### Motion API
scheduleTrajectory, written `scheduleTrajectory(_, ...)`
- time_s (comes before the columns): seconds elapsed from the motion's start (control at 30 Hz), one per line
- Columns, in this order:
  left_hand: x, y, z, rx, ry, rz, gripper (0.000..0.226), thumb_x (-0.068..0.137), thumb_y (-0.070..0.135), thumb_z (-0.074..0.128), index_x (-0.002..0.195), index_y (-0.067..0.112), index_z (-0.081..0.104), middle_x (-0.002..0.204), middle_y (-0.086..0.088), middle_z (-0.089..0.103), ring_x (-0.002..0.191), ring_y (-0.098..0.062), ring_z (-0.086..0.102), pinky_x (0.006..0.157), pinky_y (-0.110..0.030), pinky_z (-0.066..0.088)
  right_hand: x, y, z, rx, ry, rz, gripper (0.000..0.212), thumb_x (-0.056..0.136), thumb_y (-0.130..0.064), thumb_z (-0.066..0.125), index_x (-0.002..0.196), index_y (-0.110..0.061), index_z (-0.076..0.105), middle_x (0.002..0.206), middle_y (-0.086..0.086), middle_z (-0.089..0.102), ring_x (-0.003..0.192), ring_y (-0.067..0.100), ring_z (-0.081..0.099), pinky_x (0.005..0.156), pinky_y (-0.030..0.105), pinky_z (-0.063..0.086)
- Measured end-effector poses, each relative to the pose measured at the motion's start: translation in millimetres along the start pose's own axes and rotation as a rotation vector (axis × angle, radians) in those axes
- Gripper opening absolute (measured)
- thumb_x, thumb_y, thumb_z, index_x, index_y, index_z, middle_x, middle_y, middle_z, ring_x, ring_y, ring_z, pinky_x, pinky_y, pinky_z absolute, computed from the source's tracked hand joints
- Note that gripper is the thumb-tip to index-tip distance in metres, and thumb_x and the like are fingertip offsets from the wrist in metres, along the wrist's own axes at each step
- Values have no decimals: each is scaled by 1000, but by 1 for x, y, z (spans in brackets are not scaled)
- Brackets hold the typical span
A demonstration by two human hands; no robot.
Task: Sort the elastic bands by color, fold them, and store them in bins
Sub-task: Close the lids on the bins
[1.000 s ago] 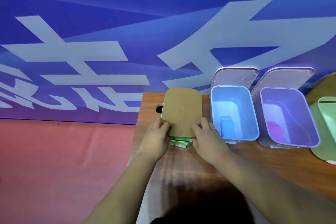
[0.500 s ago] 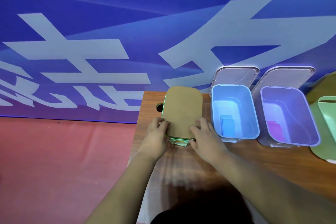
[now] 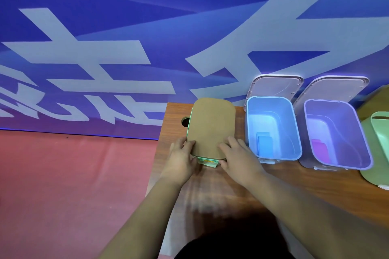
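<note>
Left hand (image 3: 181, 159): fingers curled against the near-left edge of the brown lid (image 3: 211, 127), thumb on top of it; gripping the lid edge.
Right hand (image 3: 236, 159): fingers spread flat on the near-right corner of the brown lid, pressing down on it.
Brown lid: lies flat on top of a green bin (image 3: 208, 162); covers it almost fully.
Green bin: leftmost in the row; only a thin green edge along the left side and the front latch area between the two hands are visible. Contents hidden by the lid.
Blue bin (image 3: 273, 127): open, just to the right of the lidded bin; its pale lid (image 3: 275, 86) stands up behind it against the wall.
Blue band (image 3: 265, 145): folded, lying on the floor of the blue bin at its near end.
Purple bin (image 3: 336, 132): open, next to the blue bin on the right; its pale lid (image 3: 339, 88) leans up behind it.
Purple band (image 3: 320, 149): folded, lying on the floor of the purple bin at its near-left end.
Second green bin (image 3: 376, 149): at the right frame edge, partly cut off; contents cannot be determined.
Table (image 3: 294, 187): wooden top carrying all bins in one row along the far edge; round hole (image 3: 185, 122) at the far-left corner, just beside the lidded bin.
Wall (image 3: 147, 27): blue banner with large white characters, directly behind the table.
Floor (image 3: 73, 185): red, to the left of the table.
</note>
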State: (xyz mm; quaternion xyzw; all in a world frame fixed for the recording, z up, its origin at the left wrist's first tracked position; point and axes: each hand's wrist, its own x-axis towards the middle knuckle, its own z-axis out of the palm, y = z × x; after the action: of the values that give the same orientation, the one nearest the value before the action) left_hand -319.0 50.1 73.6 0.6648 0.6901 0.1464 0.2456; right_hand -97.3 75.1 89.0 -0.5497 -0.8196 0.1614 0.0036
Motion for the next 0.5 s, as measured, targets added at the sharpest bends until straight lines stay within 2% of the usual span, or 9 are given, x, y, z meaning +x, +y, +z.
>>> scheduleTrajectory(0.17, -2, 1, 1, 6, 32, -15, 55, 87, 10, 68, 141, 18, 61, 150, -6, 50, 123, -30, 47, 105, -38, 46, 1, 3, 1, 39, -8, 2, 52, 92, -41, 68, 138, -27, 49, 132, -5, 45, 115, 25, 52, 98, 42, 53)
scheduleTrajectory(0.27, -3, 2, 1, -46, 54, -42, 59, 86, 7, 69, 143, 18, 59, 147, -5, 50, 129, -27, 47, 107, -27, 40, -1, 5, 3, 59, -3, 4, 55, 90, -42, 71, 138, -24, 51, 133, -3, 46, 114, 26, 54, 98, 42, 54)
scheduleTrajectory(0.37, -1, 1, 1, -64, 46, -70, 58, 86, 9, 71, 142, 17, 59, 142, -4, 49, 133, -24, 49, 109, -27, 42, -3, 3, 4, 30, 1, -7, 52, 91, -42, 71, 136, -24, 54, 132, -1, 47, 113, 27, 54, 96, 43, 54)
scheduleTrajectory(0.5, -2, 1, -4, -10, -1, -78, 51, 89, 17, 71, 138, 17, 61, 136, -1, 51, 130, -20, 51, 93, -19, 37, -1, 0, 3, -20, -11, -25, 46, 92, -42, 69, 133, -24, 57, 131, 0, 48, 114, 27, 54, 96, 42, 52)
